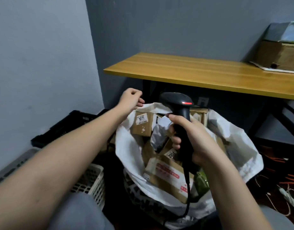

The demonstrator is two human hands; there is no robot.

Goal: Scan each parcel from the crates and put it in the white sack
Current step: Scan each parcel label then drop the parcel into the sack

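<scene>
Sack (131, 151), white, gapes with some five brown parcels (141, 124); left hand (130, 99) pinches its 11 o'clock rim, right hand (191, 138) grips one scanner (181, 107).

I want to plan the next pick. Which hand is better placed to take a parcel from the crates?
Left. The left hand holds no tool, nearer the crates; the right hand grips the scanner.
</scene>
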